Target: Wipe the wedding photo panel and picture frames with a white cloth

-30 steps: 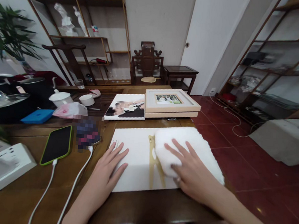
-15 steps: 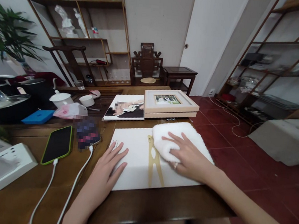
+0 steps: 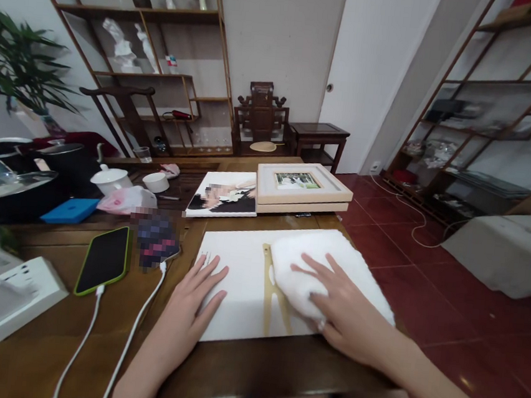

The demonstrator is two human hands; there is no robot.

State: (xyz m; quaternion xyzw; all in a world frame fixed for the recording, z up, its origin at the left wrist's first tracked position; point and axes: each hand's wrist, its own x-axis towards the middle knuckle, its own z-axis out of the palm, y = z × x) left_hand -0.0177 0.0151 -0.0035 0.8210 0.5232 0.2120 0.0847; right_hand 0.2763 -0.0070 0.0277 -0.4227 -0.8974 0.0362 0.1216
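A flat white panel (image 3: 233, 283) lies near the table's front edge, bearing a yellowish A-shaped piece (image 3: 266, 290) along its middle. My left hand (image 3: 197, 296) rests on the panel's left side, fingers spread and flat, holding nothing. On the right side, my right hand (image 3: 342, 303) grips and presses down a fluffy white cloth (image 3: 297, 264). The cloth covers the right part of the panel and partly hides the A-shaped piece. A ring shows on my right hand.
Behind the panel are stacked light wooden photo frames (image 3: 332, 193) and a photo print panel (image 3: 228, 198). To the left lie a green-cased phone (image 3: 103, 261), a pixelated phone (image 3: 155, 241), charging cables (image 3: 134, 324), a white box (image 3: 25, 301) and a blue box (image 3: 69, 210).
My right hand and the cloth have shifted a little right and toward me over the panel. My left hand stays in place, and the head view has tilted slightly.
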